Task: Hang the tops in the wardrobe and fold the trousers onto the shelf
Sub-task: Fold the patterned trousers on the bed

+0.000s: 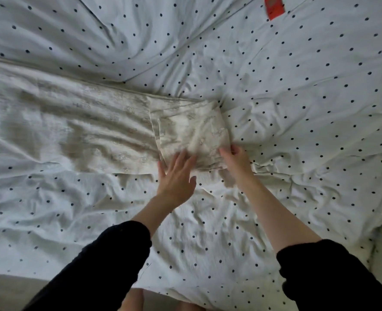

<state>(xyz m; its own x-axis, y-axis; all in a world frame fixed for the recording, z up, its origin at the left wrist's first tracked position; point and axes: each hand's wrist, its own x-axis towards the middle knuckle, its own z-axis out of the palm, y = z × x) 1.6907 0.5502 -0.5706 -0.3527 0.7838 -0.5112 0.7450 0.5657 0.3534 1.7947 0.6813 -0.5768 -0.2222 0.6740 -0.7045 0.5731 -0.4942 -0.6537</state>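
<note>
Trousers [91, 129], pale printed cloth, lying lengthwise across the dotted duvet [297, 90], right end folded back on itself. Likely light, limp, prone to unfolding; best taken at the folded end's corners. Left hand [176, 176]: fingers straight, flat on the fold. Right hand [236, 158]: fingers curled, pinching the fold's near corner
</note>
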